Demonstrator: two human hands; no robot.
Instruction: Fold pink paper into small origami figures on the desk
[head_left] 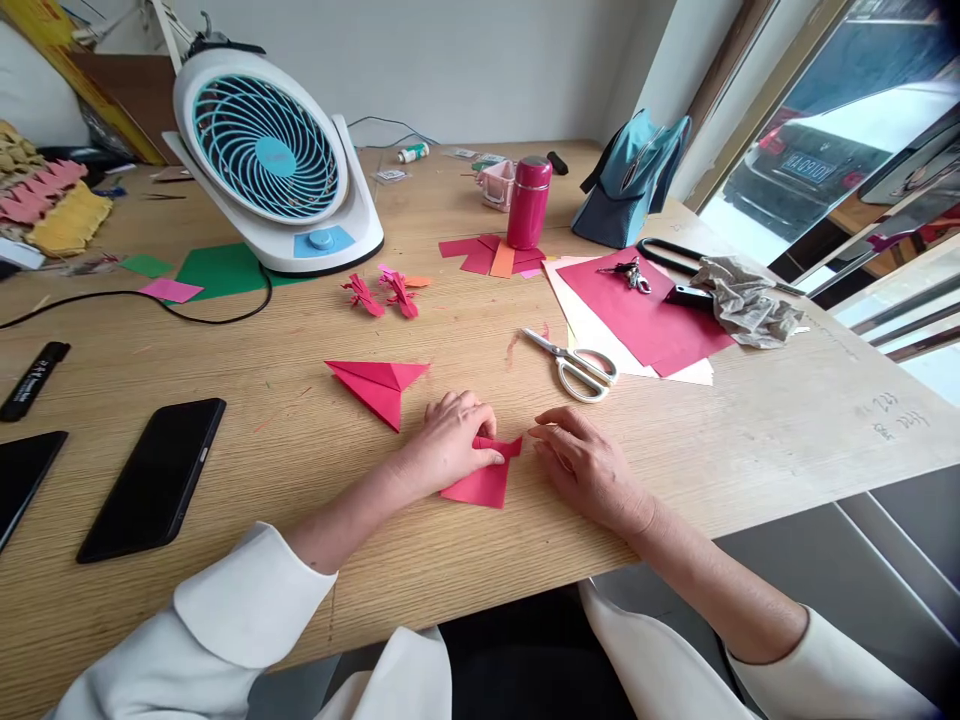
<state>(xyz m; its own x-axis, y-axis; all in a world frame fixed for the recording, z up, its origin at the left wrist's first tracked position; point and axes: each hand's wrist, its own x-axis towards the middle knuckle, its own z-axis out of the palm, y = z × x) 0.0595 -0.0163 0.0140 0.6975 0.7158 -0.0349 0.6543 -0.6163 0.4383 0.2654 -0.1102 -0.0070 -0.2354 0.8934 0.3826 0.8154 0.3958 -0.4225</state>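
Note:
A small piece of red paper (480,487) with a folded strip along its far edge lies on the wooden table. My left hand (454,445) grips it, thumb on top and fingers curled over the far side, hiding its left part. Just right of the strip's raised end, my right hand (589,468) rests with loosely bent fingers slightly apart, and nothing shows in it. A folded red paper shape (381,385), like a paper plane, lies beyond my left hand. White-handled scissors (577,366) lie beyond my right hand, blades pointing left.
A white fan (277,160) stands at the back left, near small folded red paper figures (381,292). Behind are a pink bottle (529,205) and a blue bag (631,180). Red sheets (630,310) lie right, a black phone (154,480) left. The table's front edge (465,612) is close.

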